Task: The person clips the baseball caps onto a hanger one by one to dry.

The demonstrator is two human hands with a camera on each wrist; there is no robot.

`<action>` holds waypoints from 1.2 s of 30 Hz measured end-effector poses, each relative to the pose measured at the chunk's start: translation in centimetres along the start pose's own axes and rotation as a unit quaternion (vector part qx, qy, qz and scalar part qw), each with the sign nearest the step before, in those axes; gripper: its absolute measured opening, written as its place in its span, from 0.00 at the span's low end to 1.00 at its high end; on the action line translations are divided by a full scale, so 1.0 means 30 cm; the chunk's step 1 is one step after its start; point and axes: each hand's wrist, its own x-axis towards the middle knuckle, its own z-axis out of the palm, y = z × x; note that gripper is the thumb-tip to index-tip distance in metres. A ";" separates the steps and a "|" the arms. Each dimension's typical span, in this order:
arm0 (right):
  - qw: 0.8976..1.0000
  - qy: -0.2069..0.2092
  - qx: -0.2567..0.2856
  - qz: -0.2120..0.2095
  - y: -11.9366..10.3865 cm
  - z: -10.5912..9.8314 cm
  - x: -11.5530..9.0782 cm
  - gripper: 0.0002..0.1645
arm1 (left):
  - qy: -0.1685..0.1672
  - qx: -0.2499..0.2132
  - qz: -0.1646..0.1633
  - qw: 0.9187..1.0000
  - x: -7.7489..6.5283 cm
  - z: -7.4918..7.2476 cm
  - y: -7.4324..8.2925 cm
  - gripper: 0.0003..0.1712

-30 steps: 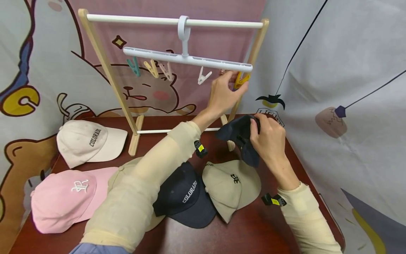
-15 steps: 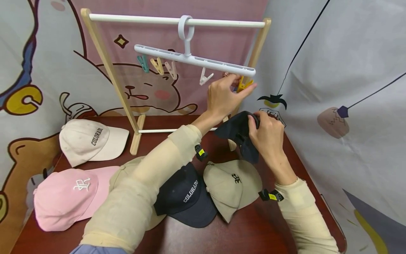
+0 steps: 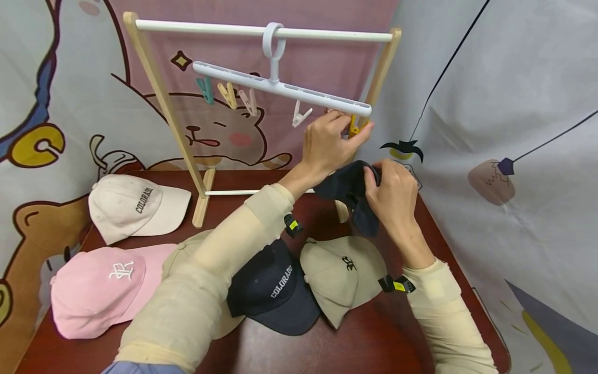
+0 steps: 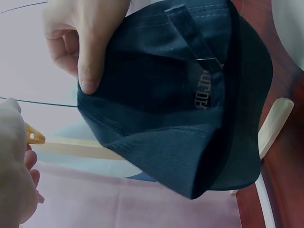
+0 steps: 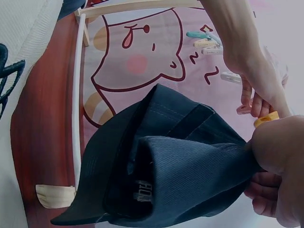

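My left hand (image 3: 327,145) reaches up under the right end of the white hanger (image 3: 308,94) and pinches the yellow clothespin (image 3: 356,126) between thumb and fingers. Just below, my right hand (image 3: 394,195) grips a navy baseball cap (image 3: 343,182) by its crown, thumb on the near side. In the left wrist view the cap (image 4: 156,137) shows its hollow inside and back strap; the brim points away from the right hand. A gap separates cap and clothespin. A pinkish clip (image 5: 243,109) is partly hidden by the left fingers.
On the hanger also hang teal (image 3: 204,90), cream (image 3: 227,95), pale pink (image 3: 248,102) and white (image 3: 300,114) clips. A wooden rack (image 3: 170,104) carries the hanger. White (image 3: 126,205), pink (image 3: 100,291), navy (image 3: 275,291) and khaki caps (image 3: 343,270) lie on the table (image 3: 364,337).
The hanger tilts more, its right end lower and its left end higher. My right hand has lifted the navy cap slightly towards the clothespin. The left hand keeps its hold on the yellow clothespin.
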 end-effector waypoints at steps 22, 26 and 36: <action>0.995 -0.049 0.066 0.062 -0.040 0.049 0.073 0.17 | -0.070 0.008 -0.072 0.995 0.047 -0.059 -0.057 0.33; 0.992 -0.059 0.078 0.079 -0.043 0.057 0.088 0.18 | -0.077 0.004 -0.079 0.994 0.052 -0.061 -0.054 0.33; 0.990 -0.059 0.095 0.090 -0.051 0.078 0.117 0.17 | -0.075 -0.010 -0.090 0.993 0.060 -0.064 -0.052 0.35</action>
